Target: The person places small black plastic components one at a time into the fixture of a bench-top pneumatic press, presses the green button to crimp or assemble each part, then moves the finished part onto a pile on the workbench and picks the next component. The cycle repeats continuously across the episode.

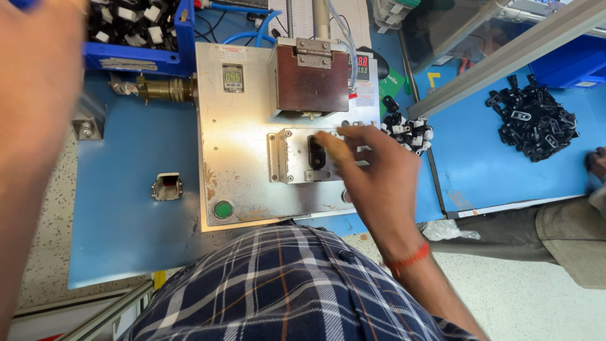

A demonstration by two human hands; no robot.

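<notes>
Fingers at the fixture slot

Right hand [379, 180] reaches to mid-frame, its blurred fingers [333, 146] spread loosely over a small black part [316, 153] seated in the metal fixture [291, 158] on the steel plate [243, 145]; whether they pinch it, I cannot tell. Left hand [35, 82] fills the upper left, blurred, its grip unreadable. Black parts [533, 123] lie heaped on the blue bench [126, 208], upper right.

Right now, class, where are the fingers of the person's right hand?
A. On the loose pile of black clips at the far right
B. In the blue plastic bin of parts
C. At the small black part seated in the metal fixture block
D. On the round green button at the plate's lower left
C: the right hand has its fingers at the small black part in the metal fixture block, away from the round green button.
</notes>
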